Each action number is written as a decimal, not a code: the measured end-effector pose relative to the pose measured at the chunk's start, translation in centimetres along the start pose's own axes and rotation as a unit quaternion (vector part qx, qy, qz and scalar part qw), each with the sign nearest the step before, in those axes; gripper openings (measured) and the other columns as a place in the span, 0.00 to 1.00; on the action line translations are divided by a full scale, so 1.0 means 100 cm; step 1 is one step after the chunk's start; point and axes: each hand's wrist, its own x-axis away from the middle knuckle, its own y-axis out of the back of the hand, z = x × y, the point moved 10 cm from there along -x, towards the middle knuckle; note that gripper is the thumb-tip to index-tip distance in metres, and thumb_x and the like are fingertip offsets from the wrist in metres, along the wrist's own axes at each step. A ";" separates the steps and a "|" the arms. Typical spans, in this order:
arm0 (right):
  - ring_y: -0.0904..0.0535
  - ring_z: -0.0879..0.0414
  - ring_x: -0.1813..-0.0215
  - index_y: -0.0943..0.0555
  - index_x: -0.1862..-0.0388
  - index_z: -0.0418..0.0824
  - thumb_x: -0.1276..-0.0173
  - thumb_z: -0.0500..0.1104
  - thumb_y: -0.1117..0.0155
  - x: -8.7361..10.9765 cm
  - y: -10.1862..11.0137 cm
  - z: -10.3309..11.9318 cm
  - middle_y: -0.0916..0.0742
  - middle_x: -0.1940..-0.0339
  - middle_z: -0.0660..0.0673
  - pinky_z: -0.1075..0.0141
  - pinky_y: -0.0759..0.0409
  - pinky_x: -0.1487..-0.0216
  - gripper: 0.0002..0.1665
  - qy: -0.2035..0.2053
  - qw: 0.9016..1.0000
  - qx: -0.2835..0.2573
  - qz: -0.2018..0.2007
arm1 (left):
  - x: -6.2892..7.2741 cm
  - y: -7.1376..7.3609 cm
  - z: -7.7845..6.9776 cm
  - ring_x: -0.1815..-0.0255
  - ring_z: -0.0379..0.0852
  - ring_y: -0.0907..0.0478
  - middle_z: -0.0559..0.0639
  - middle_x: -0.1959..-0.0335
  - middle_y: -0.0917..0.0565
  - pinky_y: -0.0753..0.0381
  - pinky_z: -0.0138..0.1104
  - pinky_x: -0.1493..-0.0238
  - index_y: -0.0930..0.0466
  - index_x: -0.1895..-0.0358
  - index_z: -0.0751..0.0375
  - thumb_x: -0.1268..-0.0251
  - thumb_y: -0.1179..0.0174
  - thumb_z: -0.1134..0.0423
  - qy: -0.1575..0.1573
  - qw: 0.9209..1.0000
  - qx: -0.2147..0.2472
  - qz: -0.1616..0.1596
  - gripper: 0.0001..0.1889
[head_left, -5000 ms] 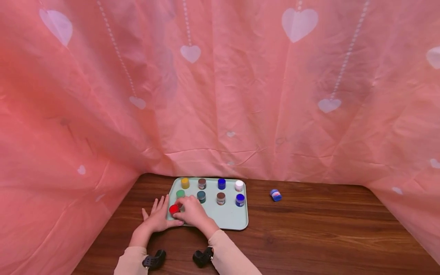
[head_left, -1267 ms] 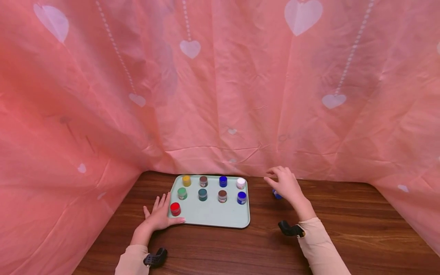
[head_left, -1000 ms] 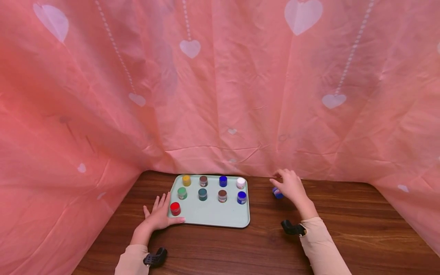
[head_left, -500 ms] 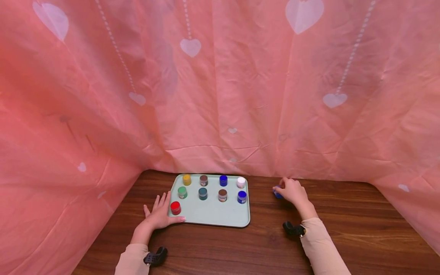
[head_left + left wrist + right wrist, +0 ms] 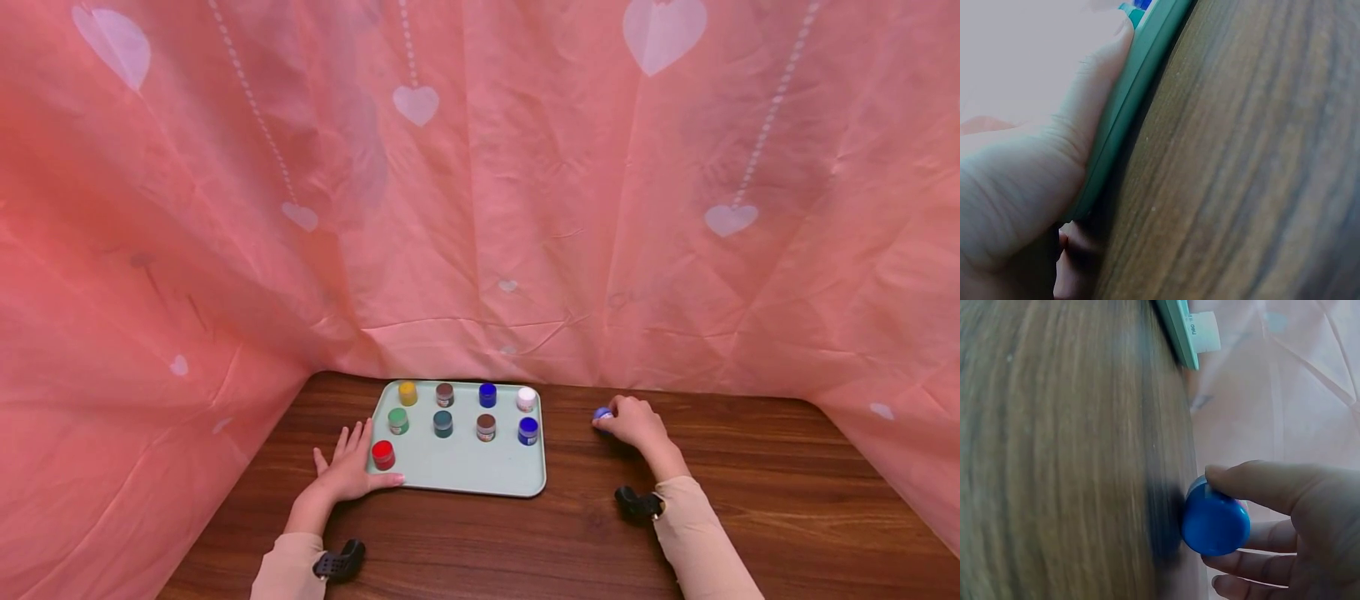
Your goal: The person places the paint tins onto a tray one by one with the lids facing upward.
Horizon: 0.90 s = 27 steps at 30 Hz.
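My right hand [image 5: 636,423] pinches a small blue paint jar [image 5: 1215,524] between thumb and fingers, to the right of the tray. In the right wrist view the jar's round blue end faces the camera, close over the table. My left hand [image 5: 347,471] lies with spread fingers at the near left corner of the pale green tray [image 5: 457,482]; its thumb [image 5: 1094,94] runs along the rim. Beside that thumb stands a red-lidded jar [image 5: 383,455]. Two rows of jars stand farther back, among them a green one [image 5: 397,421] and a white one [image 5: 527,399].
The tray sits on a dark wooden table [image 5: 750,492]. A pink curtain [image 5: 480,250] with pale hearts hangs along the table's back edge and sides. In the back right tray corner, the white jar and a dark blue jar [image 5: 528,431] are nearest the right hand.
Five seconds ago my right hand was at the red jar on the tray. Since then it has moved right, lowered to the blue jar and gripped it. The left hand has stayed put.
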 end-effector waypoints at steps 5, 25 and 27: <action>0.22 0.42 0.61 0.19 0.62 0.35 0.43 0.52 0.30 0.001 -0.001 0.005 0.17 0.66 0.38 0.46 0.24 0.59 0.22 0.008 1.000 0.000 -0.002 | 0.000 0.001 0.000 0.21 0.71 0.66 0.69 0.22 0.54 0.76 0.75 0.37 0.61 0.21 0.63 0.59 0.34 0.25 -0.001 1.000 0.000 -0.002 0.69; 0.25 0.44 0.60 0.21 0.65 0.38 0.46 0.51 0.31 0.002 0.006 0.015 0.20 0.65 0.40 0.50 0.26 0.60 0.18 0.018 0.999 0.013 -0.023 | 0.001 0.001 0.001 0.21 0.71 0.66 0.69 0.22 0.54 0.76 0.75 0.37 0.61 0.21 0.63 0.59 0.35 0.25 0.002 1.000 0.000 -0.001 0.69; 0.25 0.44 0.60 0.22 0.66 0.38 0.46 0.51 0.31 0.002 0.006 0.016 0.20 0.66 0.40 0.49 0.26 0.60 0.18 0.022 0.999 0.012 -0.026 | 0.001 0.001 0.001 0.22 0.72 0.65 0.70 0.22 0.53 0.76 0.75 0.37 0.61 0.21 0.64 0.59 0.35 0.25 0.000 1.000 0.001 -0.003 0.69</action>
